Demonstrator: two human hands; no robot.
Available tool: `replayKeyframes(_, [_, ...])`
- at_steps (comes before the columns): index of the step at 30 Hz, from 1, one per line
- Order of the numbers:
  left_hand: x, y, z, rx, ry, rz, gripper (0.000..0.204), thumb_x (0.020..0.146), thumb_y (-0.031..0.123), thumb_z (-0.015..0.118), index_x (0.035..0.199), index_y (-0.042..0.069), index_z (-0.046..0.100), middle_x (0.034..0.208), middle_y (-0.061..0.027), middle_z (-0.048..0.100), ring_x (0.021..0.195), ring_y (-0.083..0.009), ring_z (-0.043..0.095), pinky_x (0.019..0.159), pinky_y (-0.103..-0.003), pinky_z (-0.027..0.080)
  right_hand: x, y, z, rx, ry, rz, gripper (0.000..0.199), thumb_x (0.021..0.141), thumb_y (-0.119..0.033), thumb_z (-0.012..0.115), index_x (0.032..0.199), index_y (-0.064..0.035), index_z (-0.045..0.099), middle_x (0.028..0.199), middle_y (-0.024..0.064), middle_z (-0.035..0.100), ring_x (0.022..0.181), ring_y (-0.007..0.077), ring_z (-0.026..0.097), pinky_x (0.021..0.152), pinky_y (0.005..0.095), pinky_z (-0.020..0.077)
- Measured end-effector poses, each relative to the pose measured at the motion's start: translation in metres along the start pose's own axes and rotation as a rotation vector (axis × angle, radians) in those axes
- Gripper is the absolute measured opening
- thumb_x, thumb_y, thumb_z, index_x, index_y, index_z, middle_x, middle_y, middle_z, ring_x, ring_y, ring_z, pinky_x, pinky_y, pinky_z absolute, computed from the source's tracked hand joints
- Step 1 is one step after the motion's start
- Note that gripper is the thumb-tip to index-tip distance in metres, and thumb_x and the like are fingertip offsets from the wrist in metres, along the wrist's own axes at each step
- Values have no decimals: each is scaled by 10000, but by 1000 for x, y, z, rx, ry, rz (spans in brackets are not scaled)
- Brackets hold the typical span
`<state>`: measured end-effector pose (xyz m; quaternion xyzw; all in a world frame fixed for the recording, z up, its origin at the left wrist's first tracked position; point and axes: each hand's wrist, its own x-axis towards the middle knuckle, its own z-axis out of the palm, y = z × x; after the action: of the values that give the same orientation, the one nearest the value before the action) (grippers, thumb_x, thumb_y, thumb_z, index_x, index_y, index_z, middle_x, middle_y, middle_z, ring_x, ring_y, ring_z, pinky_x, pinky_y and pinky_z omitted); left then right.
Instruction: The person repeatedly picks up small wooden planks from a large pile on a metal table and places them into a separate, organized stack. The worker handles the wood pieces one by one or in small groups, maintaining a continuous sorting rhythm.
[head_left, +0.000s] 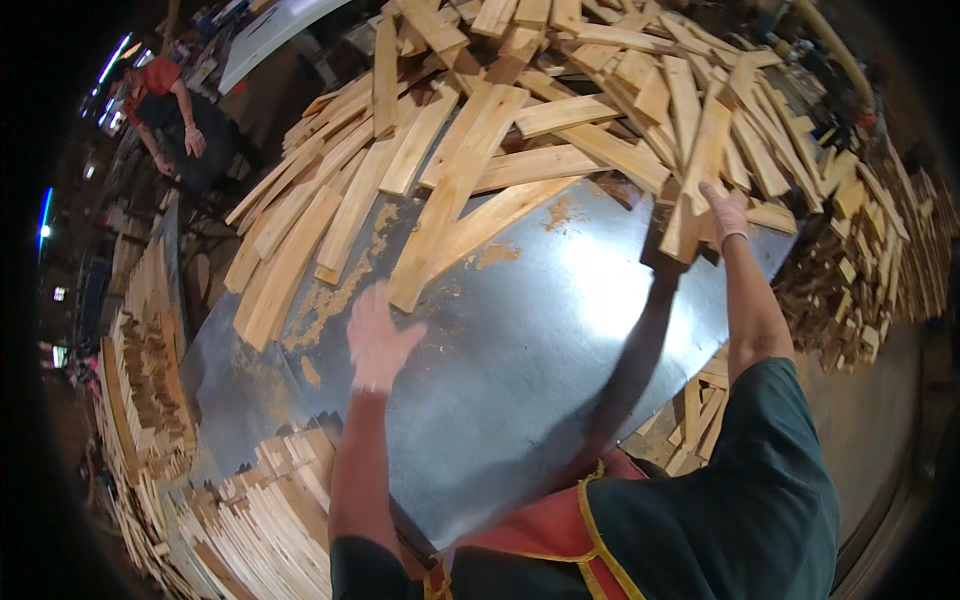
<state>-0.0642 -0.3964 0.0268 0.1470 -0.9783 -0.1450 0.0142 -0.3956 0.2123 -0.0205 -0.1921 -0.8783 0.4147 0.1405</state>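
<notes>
Before you, a grey metal-topped table [500, 370] fills the middle of the frame, glaring bright right of centre. Across its far side, from the left of the frame over to the upper right, sprawls a heap of pale wooden boards [570, 115], crossing one another at many angles. At the right edge of the frame sits a mound of short wood offcuts [850, 270]. At the lower left, close-packed wooden strips [270, 525] stand beside the table, and farther left runs a second stack of wood [150, 400]. A co-worker [160, 78] in a red top and dark apron stands at the upper left, well apart from you. Your own red apron [530, 525] (edged in yellow) shows at the bottom centre.

Right of centre, your right hand [727, 212] grasps a flat board [705, 165] by its right edge near the closer end; the fingers underneath are hidden. That board slants toward the top of the frame, its far part among the heap. Left of centre, your left hand [382, 335] is blurred, spread and released, gripping nothing; it lies just below the near end of a long board [455, 200], and contact cannot be told. Smallest of all, tan sawdust [325, 308] lies in patches on the metal near the boards.
</notes>
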Motion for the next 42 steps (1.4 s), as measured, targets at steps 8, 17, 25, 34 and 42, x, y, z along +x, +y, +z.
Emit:
replayKeyframes(8, [60,58,47,159,-239,-222,1110,748,424,865,1636,102,282,1437,-165,557,1319,-353,558,1061,-457,489,-95,-45,53,154,-241,64,865,760,-298,845,1446,-17,401,1256,206,650,1099,324,660,937,427,553])
replayKeyframes(17, [-196,29,41,-1497,-530,-517,786,824,149,825,1523,89,471,1066,-55,653,929,-189,652,876,-321,557,-399,-99,-13,868,-886,142,983,867,-103,744,1668,-182,180,1397,101,516,1165,250,585,963,391,558])
replayKeyframes(25, [-323,37,0,-2033,-184,-535,817,898,148,723,1608,88,323,1258,-65,629,1102,-198,657,904,-359,584,-609,-106,11,852,-1574,566,923,873,-142,715,1657,-140,228,1406,114,540,1204,247,569,1018,381,514])
replayKeyframes(34, [-506,34,-62,-1056,-232,-770,806,883,304,745,1565,64,391,1425,-168,564,1280,-277,596,1026,-414,507,-717,-65,22,-77,-2092,-429,735,917,-420,663,1484,8,475,1274,223,690,1160,345,666,1018,398,515])
replayKeyframes(42, [-530,-34,-9,328,217,-787,729,928,468,667,1499,47,501,1532,-198,488,1464,-416,391,1197,-530,331,-775,-184,18,-316,-2387,-645,463,928,-330,686,1324,-101,614,1068,76,742,1004,248,684,880,383,536])
